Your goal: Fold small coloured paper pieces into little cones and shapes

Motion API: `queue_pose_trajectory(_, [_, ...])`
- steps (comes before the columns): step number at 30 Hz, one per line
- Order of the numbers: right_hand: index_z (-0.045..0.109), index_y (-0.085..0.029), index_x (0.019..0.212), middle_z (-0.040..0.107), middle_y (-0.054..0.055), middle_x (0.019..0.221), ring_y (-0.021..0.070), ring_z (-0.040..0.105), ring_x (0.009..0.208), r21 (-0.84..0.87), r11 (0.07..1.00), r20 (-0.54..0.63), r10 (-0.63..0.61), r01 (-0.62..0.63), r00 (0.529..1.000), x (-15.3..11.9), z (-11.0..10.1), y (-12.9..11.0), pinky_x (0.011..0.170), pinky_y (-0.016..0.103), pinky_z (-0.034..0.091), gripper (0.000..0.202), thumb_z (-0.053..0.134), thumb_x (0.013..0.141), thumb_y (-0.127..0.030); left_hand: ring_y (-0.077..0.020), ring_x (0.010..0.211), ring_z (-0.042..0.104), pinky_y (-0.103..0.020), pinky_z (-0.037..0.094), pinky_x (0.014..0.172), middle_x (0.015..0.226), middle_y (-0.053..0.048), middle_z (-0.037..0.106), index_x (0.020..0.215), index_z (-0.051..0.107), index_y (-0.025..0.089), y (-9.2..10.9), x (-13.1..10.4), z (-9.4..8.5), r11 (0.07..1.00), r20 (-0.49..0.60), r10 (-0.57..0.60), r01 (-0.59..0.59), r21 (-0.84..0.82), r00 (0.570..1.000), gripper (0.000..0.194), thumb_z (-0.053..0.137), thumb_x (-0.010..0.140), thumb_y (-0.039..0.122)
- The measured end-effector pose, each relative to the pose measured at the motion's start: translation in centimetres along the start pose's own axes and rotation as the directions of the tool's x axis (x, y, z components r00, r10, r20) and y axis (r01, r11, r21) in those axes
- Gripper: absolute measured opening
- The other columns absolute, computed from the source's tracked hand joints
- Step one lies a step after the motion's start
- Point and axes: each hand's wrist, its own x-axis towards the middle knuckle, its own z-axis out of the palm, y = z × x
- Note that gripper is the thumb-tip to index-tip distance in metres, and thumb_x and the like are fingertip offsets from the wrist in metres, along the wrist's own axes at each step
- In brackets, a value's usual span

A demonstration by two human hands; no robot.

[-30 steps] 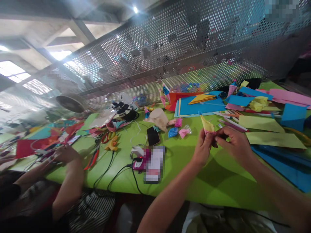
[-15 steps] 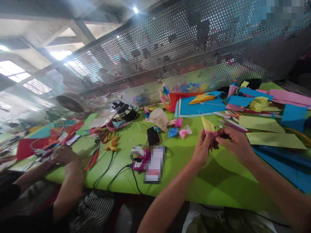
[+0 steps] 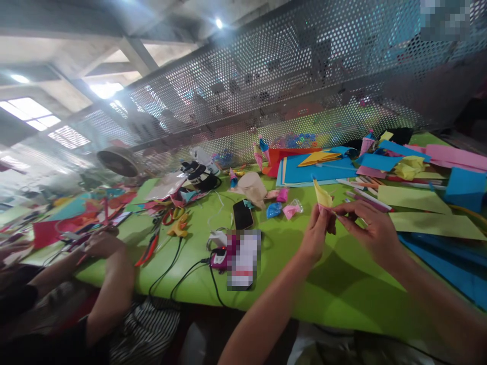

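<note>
A yellow paper cone with a pink band at its wide end and a bit of blue at its tip stands tip-up in my left hand. The left fingers and thumb are closed round its pink base. Close by on the right, my right hand has thumb and forefinger pinched together at the edge of the pink band; whatever lies between these fingertips is too small to make out. Several pens lie just behind the right hand. Small bags, one blue and one pink, lie left of the cone.
Blue paper sheets, yellow-green strips and finished-looking cones lie toward the back and right. A phone, a black phone, a yellow glue gun and scissors are leftward. A co-worker's hand works at far left.
My right fingertips have pulled slightly away from the cone's base and changed their pinch. The cone has turned a little in my left hand. The view has shifted slightly.
</note>
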Motion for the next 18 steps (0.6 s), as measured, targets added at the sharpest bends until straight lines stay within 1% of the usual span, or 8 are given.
queue_pose_trajectory(2, [0.077, -0.033, 0.115, 0.076, 0.005, 0.105, 0.024, 0.07, 0.089, 0.01, 1.0, 0.014, -0.006, 0.006, 1.0, 0.0, 0.0, -0.2, 0.079, 0.042, 0.059, 0.02, 0.062, 0.103, -0.029, -0.0106, 0.062, 0.04, -0.027, 0.035, 0.062, 0.072, 0.005, 0.045, 0.121, 0.062, 0.021, 0.2, 0.0, 0.0, 0.999, 0.002, -0.028, 0.028, -0.023, 1.0, 0.061, 0.066, 0.092, 0.075])
queue_pose_trajectory(4, [0.078, -0.033, 0.116, 0.077, 0.005, 0.108, 0.0249, 0.071, 0.092, 0.028, 1.0, 0.028, -0.002, 0.001, 1.0, 0.1, -0.1, -0.3, 0.081, 0.043, 0.059, 0.021, 0.062, 0.103, -0.03, -0.0108, 0.063, 0.04, -0.027, 0.035, 0.062, 0.074, 0.005, 0.046, 0.121, 0.061, 0.022, 0.3, 0.0, -0.1, 0.998, 0.013, -0.048, 0.049, -0.037, 0.999, 0.064, 0.067, 0.09, 0.077])
queue_pose_trajectory(8, [0.078, -0.032, 0.11, 0.076, 0.004, 0.101, 0.0229, 0.069, 0.086, 0.053, 0.998, -0.021, 0.032, -0.031, 0.999, 0.3, -0.4, -0.2, 0.077, 0.04, 0.057, 0.016, 0.065, 0.101, -0.031, -0.0095, 0.066, 0.042, -0.026, 0.035, 0.064, 0.079, 0.005, 0.05, 0.106, 0.057, 0.022, 0.3, -0.1, -0.4, 0.998, 0.021, -0.039, 0.038, 0.044, 0.999, 0.06, 0.083, 0.08, 0.07])
queue_pose_trajectory(11, [0.077, -0.03, 0.107, 0.075, 0.003, 0.099, 0.0216, 0.067, 0.084, 0.09, 0.993, -0.072, 0.086, -0.079, 0.994, 0.4, -0.7, 0.3, 0.076, 0.038, 0.055, 0.012, 0.068, 0.099, -0.032, -0.0093, 0.067, 0.045, -0.026, 0.037, 0.065, 0.081, 0.004, 0.052, 0.105, 0.056, 0.021, 0.4, 0.0, -0.6, 0.996, 0.042, -0.014, 0.011, 0.094, 0.999, 0.056, 0.082, 0.084, 0.067])
queue_pose_trajectory(15, [0.076, -0.029, 0.105, 0.076, 0.004, 0.099, 0.0224, 0.067, 0.083, 0.157, 0.975, -0.114, 0.177, -0.158, 0.978, 0.7, -1.0, 0.7, 0.075, 0.039, 0.056, 0.012, 0.071, 0.095, -0.033, -0.0123, 0.074, 0.054, -0.028, 0.043, 0.073, 0.085, 0.0, 0.061, 0.111, 0.063, 0.018, 0.5, 0.2, -0.9, 0.993, 0.113, 0.006, -0.019, 0.116, 0.994, 0.055, 0.077, 0.089, 0.066])
queue_pose_trajectory(18, [0.076, -0.031, 0.105, 0.075, 0.004, 0.097, 0.0231, 0.067, 0.082, 0.173, 0.972, -0.118, 0.182, -0.161, 0.976, 0.8, -1.2, 0.6, 0.074, 0.04, 0.056, 0.012, 0.072, 0.094, -0.033, -0.0148, 0.079, 0.06, -0.031, 0.048, 0.081, 0.086, -0.002, 0.065, 0.115, 0.067, 0.017, 0.5, 0.4, -1.2, 0.994, 0.121, 0.002, -0.016, 0.11, 0.993, 0.058, 0.079, 0.086, 0.066])
